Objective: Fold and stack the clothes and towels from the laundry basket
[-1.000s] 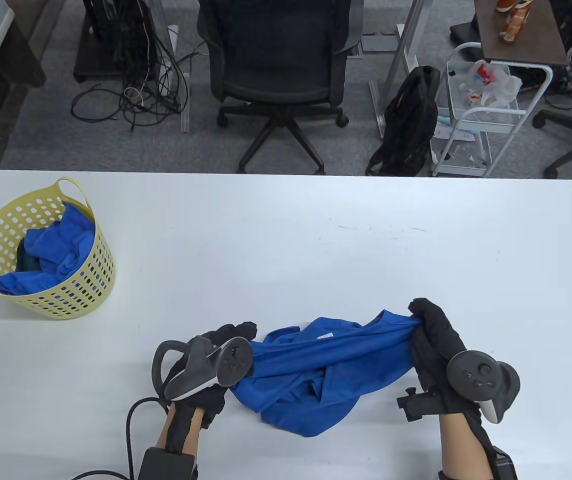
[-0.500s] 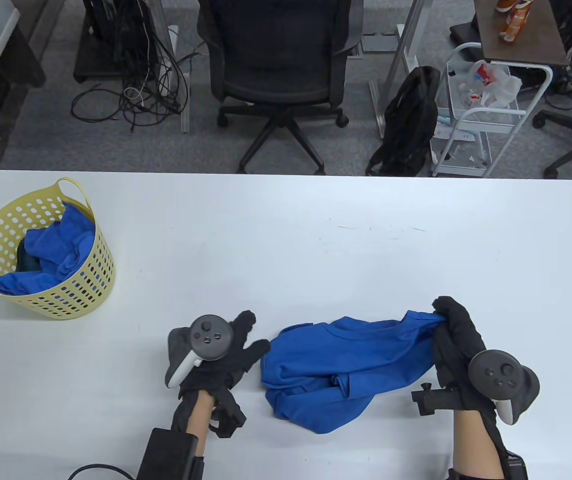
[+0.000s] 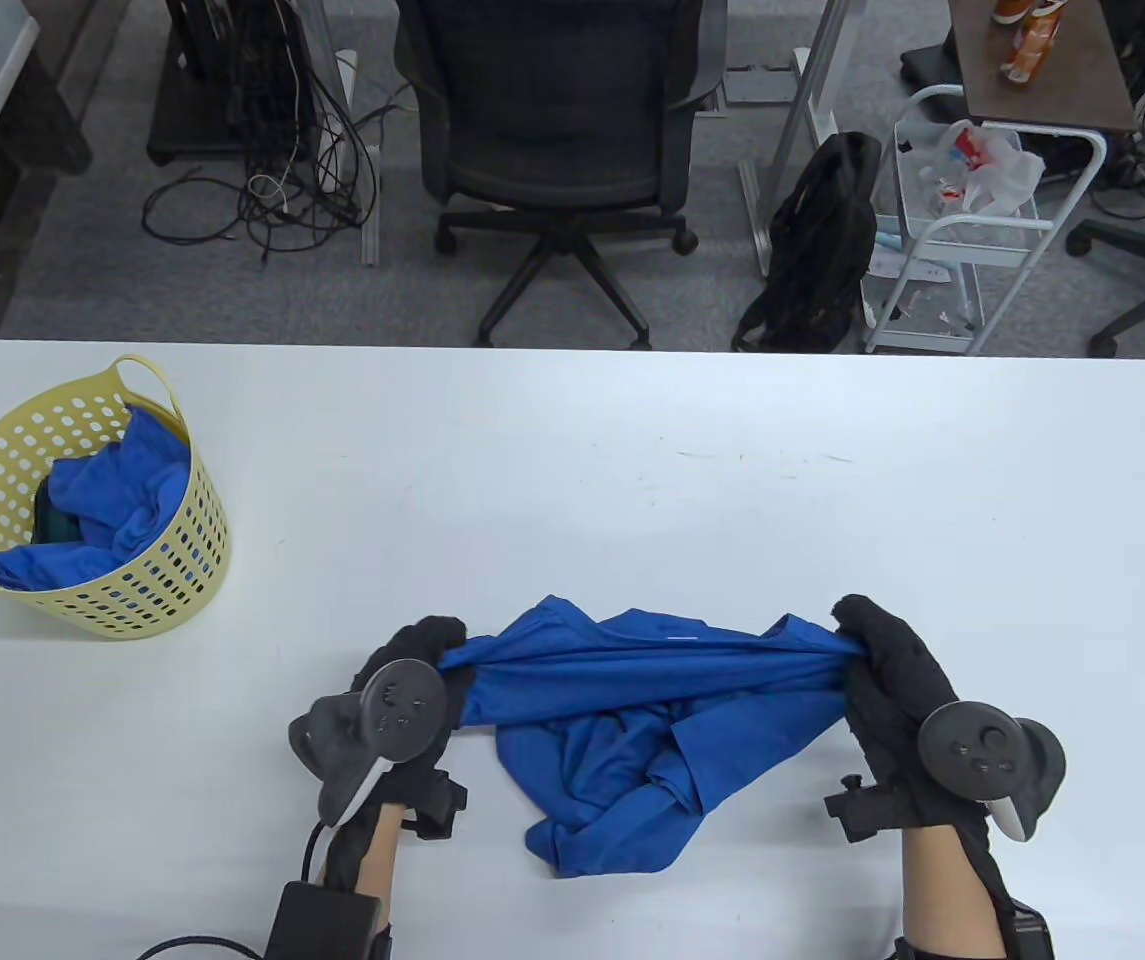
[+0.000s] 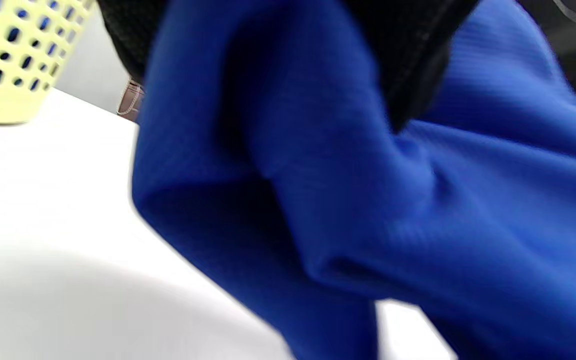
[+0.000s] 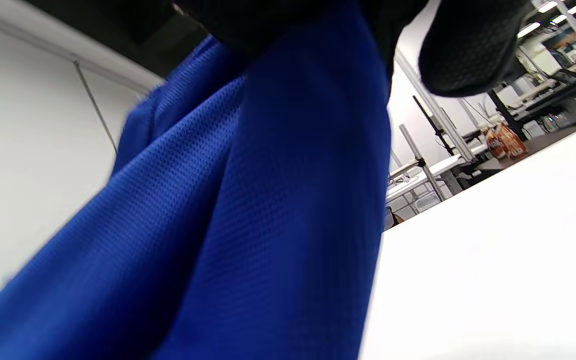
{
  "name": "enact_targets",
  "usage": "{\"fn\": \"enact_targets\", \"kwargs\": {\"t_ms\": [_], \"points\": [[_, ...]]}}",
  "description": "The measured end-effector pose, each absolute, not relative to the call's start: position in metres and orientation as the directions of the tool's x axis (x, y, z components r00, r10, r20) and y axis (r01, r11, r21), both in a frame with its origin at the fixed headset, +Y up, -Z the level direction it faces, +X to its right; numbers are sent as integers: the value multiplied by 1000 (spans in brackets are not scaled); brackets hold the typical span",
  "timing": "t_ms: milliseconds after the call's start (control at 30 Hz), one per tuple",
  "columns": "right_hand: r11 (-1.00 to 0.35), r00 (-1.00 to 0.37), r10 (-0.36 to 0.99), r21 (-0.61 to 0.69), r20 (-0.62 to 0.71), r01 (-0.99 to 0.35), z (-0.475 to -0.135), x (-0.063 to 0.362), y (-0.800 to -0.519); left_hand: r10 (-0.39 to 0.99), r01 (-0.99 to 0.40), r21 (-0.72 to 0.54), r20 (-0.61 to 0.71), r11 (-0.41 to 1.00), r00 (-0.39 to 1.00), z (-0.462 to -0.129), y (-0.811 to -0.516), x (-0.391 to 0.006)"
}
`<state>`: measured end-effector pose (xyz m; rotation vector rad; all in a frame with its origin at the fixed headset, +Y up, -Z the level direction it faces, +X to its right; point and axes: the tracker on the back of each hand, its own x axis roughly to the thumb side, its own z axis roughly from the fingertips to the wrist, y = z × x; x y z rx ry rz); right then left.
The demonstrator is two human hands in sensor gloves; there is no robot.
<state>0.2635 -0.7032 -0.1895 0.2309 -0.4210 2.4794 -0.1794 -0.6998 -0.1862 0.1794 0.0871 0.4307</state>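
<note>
Regrasped by left hand (image 3: 412, 665), blue shirt (image 3: 632, 700) stretches left-right; right hand (image 3: 882, 665) grips it.

- A blue shirt (image 3: 632, 720) lies bunched on the white table (image 3: 632, 480), near its front edge.
- The left hand (image 3: 412, 680) grips the shirt's left end, fingers curled round the cloth.
- The right hand (image 3: 892, 690) grips the right end the same way, so the top edge runs taut between the two hands while the rest sags in folds onto the table.
- A yellow basket (image 3: 162, 590) stands at the table's left, well apart from the shirt, with blue towels (image 3: 112, 500) inside.
- Beyond the table stand an office chair (image 3: 552, 150), a black backpack (image 3: 817, 250) and a white cart (image 3: 972, 230).
</note>
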Motion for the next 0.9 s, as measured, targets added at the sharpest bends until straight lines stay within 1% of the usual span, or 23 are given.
{"fn": "enact_targets", "kwargs": {"t_ms": [67,133,200,233,300,433,500,600,700,767,833,900], "points": [[-797,-833,489,-255,259,-548,-189,261,-703,449,-433,196,-46,880,892,-184,-696,-192],[-803,-836,487,-247,254,-543,-189,260,-705,491,-484,146,-12,863,871,-185,-698,-199],[-798,-833,498,-248,242,-549,-189,261,-707,560,-561,60,43,825,827,-188,-701,-204],[-803,-838,494,-246,233,-542,-190,262,-708,618,-618,-18,47,786,785,-189,-704,-207],[-806,-840,498,-241,216,-540,-191,262,-710,697,-686,-136,69,715,714,-191,-708,-212],[-813,-830,517,-183,210,-553,-192,259,-711,787,-747,-253,144,615,599,-194,-714,-218],[-834,-844,500,-156,194,-529,-193,258,-711,843,-803,-257,154,537,515,-194,-716,-222],[-852,-859,479,-139,180,-504,-192,257,-711,911,-888,-217,178,405,372,-192,-716,-231],[-809,-812,549,-117,197,-576,-193,258,-710,940,-920,-219,184,325,288,-190,-715,-240],[-764,-770,601,-130,214,-632,-192,260,-708,941,-919,-230,188,320,281,-189,-714,-244],[-727,-747,622,-181,235,-662,-191,261,-705,938,-917,-219,181,332,296,-187,-711,-247],[-729,-749,624,-178,223,-660,-190,262,-703,933,-915,-201,170,349,318,-187,-710,-249]]}}
